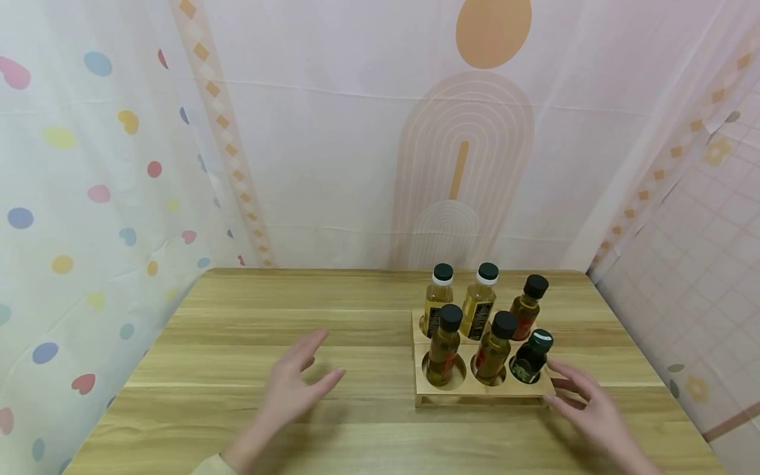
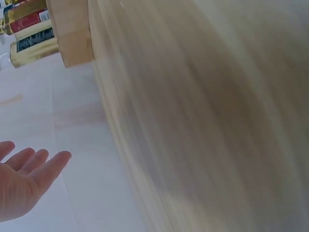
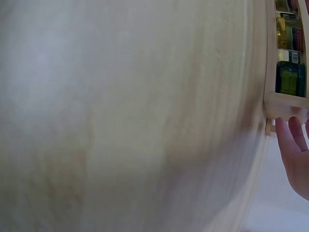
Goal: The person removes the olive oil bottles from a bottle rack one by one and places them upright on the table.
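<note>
A two-tier wooden rack (image 1: 487, 389) stands on the right half of the table, with several small bottles upright in its round holes. Its back row includes two pale yellow bottles (image 1: 478, 307) with dark caps and white collars. Black-capped bottles (image 1: 442, 353) hold amber liquid, and a short dark green bottle (image 1: 530, 359) sits at the front right. My right hand (image 1: 588, 406) is at the rack's right end, fingertips at its side panel; whether they touch is hard to tell. Over the table left of the rack, my left hand (image 1: 293, 386) holds nothing, thumb and fingers spread apart.
The wooden table (image 1: 237, 343) meets a printed curtain (image 1: 326, 165) at its back edge. Dotted cloth (image 1: 119, 218) hangs on the left, and checked cloth (image 1: 724, 264) on the right.
</note>
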Action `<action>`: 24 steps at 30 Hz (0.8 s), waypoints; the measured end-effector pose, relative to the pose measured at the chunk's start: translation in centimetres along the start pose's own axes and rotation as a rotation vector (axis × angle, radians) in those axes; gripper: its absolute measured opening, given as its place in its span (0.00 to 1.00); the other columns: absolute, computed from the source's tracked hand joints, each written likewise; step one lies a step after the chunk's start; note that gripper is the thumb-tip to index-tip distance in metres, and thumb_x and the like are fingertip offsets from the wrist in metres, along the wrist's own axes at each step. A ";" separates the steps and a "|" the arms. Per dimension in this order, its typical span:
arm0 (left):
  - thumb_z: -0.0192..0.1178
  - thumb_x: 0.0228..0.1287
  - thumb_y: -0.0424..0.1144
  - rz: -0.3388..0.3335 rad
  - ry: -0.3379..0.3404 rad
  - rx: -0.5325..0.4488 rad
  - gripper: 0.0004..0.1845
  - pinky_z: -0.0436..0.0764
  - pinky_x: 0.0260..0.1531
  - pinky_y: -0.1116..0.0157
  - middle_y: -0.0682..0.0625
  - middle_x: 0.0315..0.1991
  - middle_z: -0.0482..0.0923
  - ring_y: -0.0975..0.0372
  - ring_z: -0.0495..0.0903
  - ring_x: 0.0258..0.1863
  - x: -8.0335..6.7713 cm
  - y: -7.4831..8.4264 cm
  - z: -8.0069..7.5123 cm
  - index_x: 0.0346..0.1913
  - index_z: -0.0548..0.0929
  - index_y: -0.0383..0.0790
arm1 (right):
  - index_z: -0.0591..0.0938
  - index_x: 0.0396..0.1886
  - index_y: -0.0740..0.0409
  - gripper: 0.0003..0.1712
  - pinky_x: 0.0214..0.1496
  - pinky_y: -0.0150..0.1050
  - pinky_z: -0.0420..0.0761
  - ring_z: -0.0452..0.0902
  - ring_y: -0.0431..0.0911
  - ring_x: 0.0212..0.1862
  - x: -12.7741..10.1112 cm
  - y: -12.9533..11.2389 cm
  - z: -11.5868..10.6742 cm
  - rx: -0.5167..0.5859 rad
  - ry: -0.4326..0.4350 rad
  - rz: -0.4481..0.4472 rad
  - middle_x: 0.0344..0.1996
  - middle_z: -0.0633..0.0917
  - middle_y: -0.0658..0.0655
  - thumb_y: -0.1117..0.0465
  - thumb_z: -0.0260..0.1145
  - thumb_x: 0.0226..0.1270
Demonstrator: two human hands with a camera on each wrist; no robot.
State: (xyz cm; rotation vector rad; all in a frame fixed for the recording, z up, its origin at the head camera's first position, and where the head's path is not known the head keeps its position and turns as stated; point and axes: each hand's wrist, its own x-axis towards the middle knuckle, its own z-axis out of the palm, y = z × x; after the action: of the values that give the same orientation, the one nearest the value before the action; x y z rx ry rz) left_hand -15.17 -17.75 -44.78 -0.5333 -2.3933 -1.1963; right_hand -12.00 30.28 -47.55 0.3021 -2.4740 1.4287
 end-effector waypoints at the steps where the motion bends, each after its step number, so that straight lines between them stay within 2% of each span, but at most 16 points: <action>1: 0.75 0.53 0.38 -0.002 -0.005 -0.011 0.36 0.82 0.47 0.51 0.37 0.62 0.74 0.42 0.74 0.60 0.1 0.1 0.3 0.65 0.75 0.32 | 0.75 0.60 0.74 0.30 0.45 0.28 0.82 0.77 0.29 0.47 -0.1 0.0 0.1 0.006 0.003 0.003 0.54 0.74 0.33 0.75 0.73 0.57; 6: 0.75 0.54 0.40 -0.017 -0.035 -0.056 0.36 0.82 0.49 0.53 0.39 0.64 0.73 0.44 0.73 0.61 0.5 0.8 1.8 0.66 0.75 0.35 | 0.76 0.59 0.74 0.28 0.43 0.27 0.82 0.77 0.29 0.46 -0.2 0.0 0.2 0.015 0.006 0.043 0.53 0.73 0.27 0.74 0.72 0.58; 10: 0.74 0.54 0.41 -0.016 -0.058 -0.070 0.36 0.81 0.50 0.53 0.39 0.64 0.73 0.45 0.73 0.62 0.8 1.3 3.1 0.66 0.75 0.36 | 0.77 0.60 0.72 0.27 0.43 0.28 0.82 0.76 0.28 0.46 -0.2 0.0 0.2 -0.008 -0.005 0.090 0.52 0.73 0.28 0.70 0.72 0.61; 12: 0.74 0.54 0.42 -0.015 -0.072 -0.074 0.36 0.81 0.51 0.54 0.39 0.64 0.73 0.45 0.73 0.62 0.9 1.7 3.7 0.66 0.75 0.36 | 0.77 0.61 0.70 0.27 0.43 0.28 0.81 0.75 0.28 0.46 -0.2 0.1 0.2 -0.026 -0.017 0.126 0.54 0.74 0.33 0.68 0.72 0.62; 15: 0.74 0.54 0.43 -0.015 -0.094 -0.084 0.37 0.81 0.52 0.54 0.39 0.65 0.73 0.45 0.72 0.63 1.2 2.1 4.7 0.66 0.75 0.36 | 0.77 0.62 0.69 0.28 0.45 0.28 0.80 0.74 0.27 0.47 -0.1 0.1 0.1 -0.052 -0.041 0.180 0.58 0.77 0.49 0.65 0.71 0.64; 18: 0.73 0.54 0.47 -0.021 -0.124 -0.082 0.37 0.79 0.54 0.52 0.41 0.65 0.73 0.46 0.72 0.63 1.5 2.7 5.4 0.67 0.75 0.38 | 0.76 0.64 0.68 0.29 0.46 0.27 0.79 0.72 0.25 0.47 -0.1 0.1 0.1 -0.068 -0.067 0.225 0.62 0.75 0.64 0.62 0.70 0.66; 20: 0.73 0.54 0.49 -0.017 -0.143 -0.077 0.38 0.76 0.57 0.48 0.41 0.65 0.73 0.46 0.71 0.64 1.8 3.2 5.9 0.67 0.75 0.37 | 0.75 0.64 0.68 0.29 0.47 0.26 0.78 0.72 0.25 0.47 -0.1 0.1 0.1 -0.069 -0.078 0.245 0.63 0.74 0.68 0.61 0.70 0.67; 24: 0.73 0.54 0.50 -0.012 -0.176 -0.065 0.39 0.68 0.63 0.44 0.40 0.65 0.73 0.45 0.70 0.65 2.3 4.1 6.7 0.68 0.74 0.38 | 0.75 0.64 0.68 0.29 0.46 0.27 0.78 0.71 0.24 0.47 0.0 0.0 0.1 -0.063 -0.080 0.264 0.63 0.74 0.68 0.61 0.69 0.67</action>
State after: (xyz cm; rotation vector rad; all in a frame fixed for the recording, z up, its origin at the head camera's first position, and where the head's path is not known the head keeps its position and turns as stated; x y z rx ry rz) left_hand -16.35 -9.64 -44.59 -0.6707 -2.5136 -1.2841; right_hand -12.01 30.21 -47.63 0.0187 -2.6995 1.4561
